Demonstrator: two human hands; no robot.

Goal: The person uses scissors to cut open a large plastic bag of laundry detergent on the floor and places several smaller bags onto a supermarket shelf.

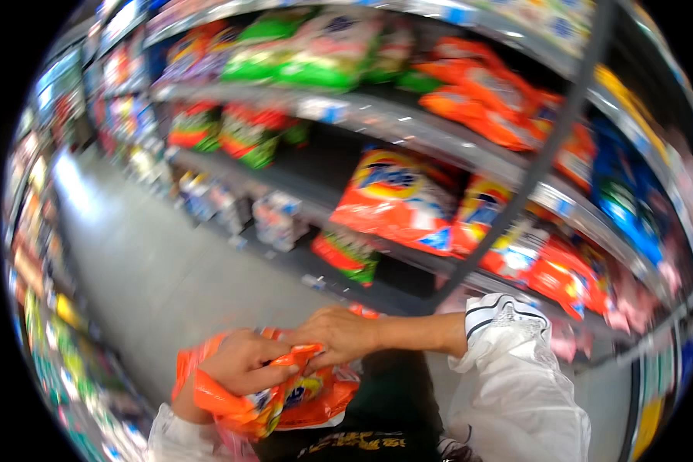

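Both of my hands are on orange plastic detergent bags [317, 398] held low in front of my body, over a dark apron. My left hand [248, 361] is closed on the crumpled upper part of the orange packaging. My right hand [335, 335] grips the top edge of it, close beside my left fingers. How many bags are in my grasp cannot be told. On a shelf ahead stands a large orange Tide detergent bag [398, 199], with more orange bags [479, 213] to its right.
Shelving with a grey shelf edge [381, 121] curves across the front, holding green and white bags [317, 52] and blue bags [623, 196]. A dark metal pole [537, 173] slants at the right. The aisle floor [179, 260] stretches left, beside another stocked shelf [63, 323].
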